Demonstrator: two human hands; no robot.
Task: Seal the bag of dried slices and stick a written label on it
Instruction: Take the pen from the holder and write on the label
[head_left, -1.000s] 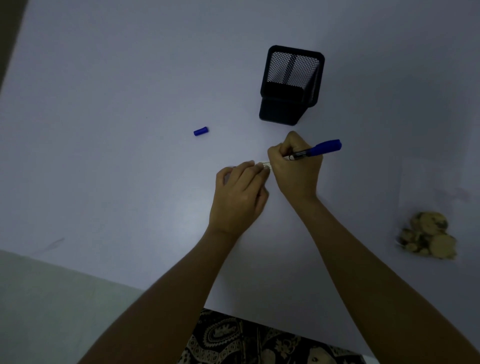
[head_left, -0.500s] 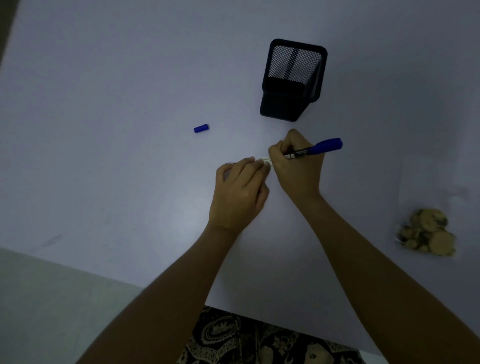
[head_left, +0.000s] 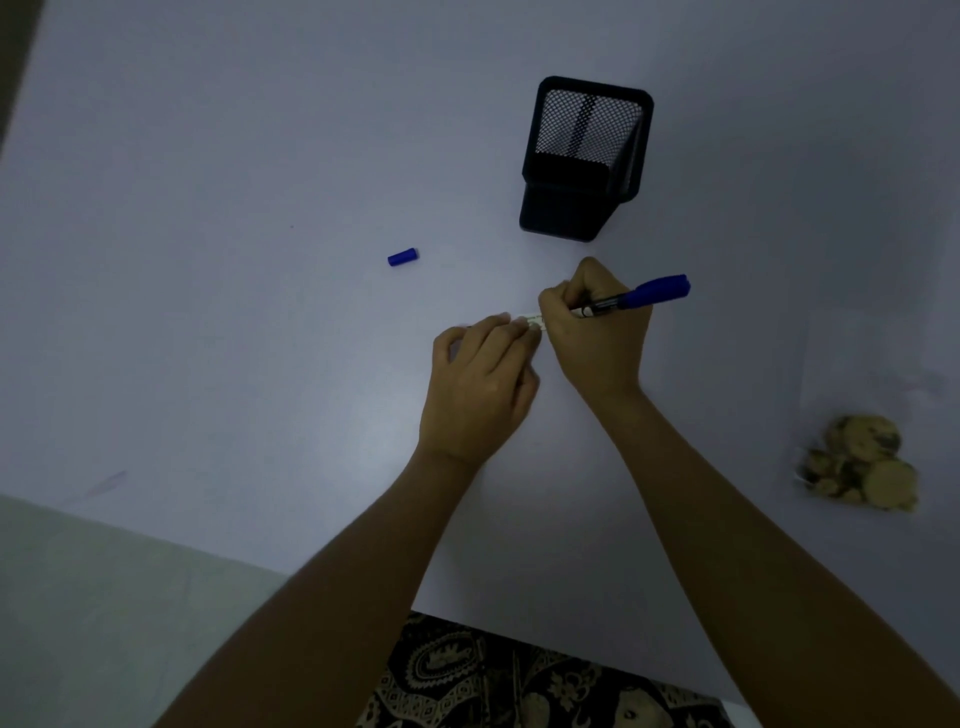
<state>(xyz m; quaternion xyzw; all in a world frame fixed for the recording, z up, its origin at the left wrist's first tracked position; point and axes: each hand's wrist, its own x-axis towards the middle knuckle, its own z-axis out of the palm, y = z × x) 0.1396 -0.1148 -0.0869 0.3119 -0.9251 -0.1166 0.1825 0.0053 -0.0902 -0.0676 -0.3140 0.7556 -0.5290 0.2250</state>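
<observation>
My right hand (head_left: 597, 338) grips a blue marker (head_left: 649, 293), its tip down on a small white label (head_left: 534, 319) lying on the white table (head_left: 234, 338). My left hand (head_left: 480, 384) rests beside it, its fingertips pressing the label's left part flat; most of the label is hidden under both hands. The clear bag of dried slices (head_left: 860, 462) lies far to the right, near the table's right side, away from both hands. The marker's blue cap (head_left: 402, 256) lies alone on the table, to the left of my hands.
A black mesh pen holder (head_left: 587, 161) stands just behind my right hand. The table's front edge runs diagonally below my forearms, with pale floor (head_left: 104, 597) at lower left and patterned dark fabric (head_left: 519, 680) at the bottom.
My hands have hardly moved; the right hand keeps the marker tip on the label with small shifts. The view has drifted slightly.
</observation>
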